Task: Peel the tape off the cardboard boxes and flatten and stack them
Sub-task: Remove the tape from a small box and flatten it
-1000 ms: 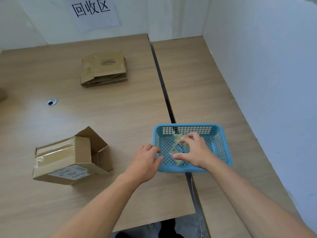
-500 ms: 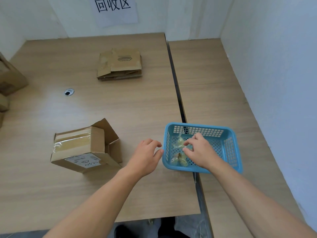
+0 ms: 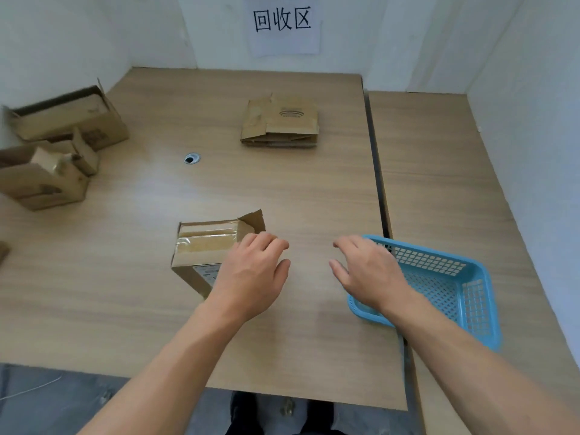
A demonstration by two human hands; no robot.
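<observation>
The left hand [image 3: 251,274] is held over the right end of a taped box [image 3: 201,246], which lies on the counter [image 3: 282,189] under and to the left of its fingers [image 3: 266,243]. Those fingers are loosely bent and apart from the thumb, and nothing is gripped by them; whether the box is touched by them cannot be told. Clear tape [image 3: 207,241] is seen along the top of the box, left of the fingertips. A raised flap [image 3: 252,222] stands just beyond them, and a white label [image 3: 207,271] is seen on the near side beside the palm. The right hand [image 3: 370,274] is held above the counter with its fingers [image 3: 345,246] spread, slightly bent and empty. A blue basket [image 3: 474,296] is set just to the right of those fingers, partly hidden by the wrist, across the gap to a second counter [image 3: 439,183]; what it holds cannot be made out. Well beyond both sets of fingers a stack [image 3: 282,124] of flattened cardboard is laid near the wall. Far to the left of the left fingers, open boxes [image 3: 67,119] are gathered at the counter's edge. A round hole [image 3: 192,158] is set in the counter beyond the left fingers, between the open boxes and the stack. A paper sign [image 3: 282,23] with three printed characters is fixed to the wall behind the stack.
</observation>
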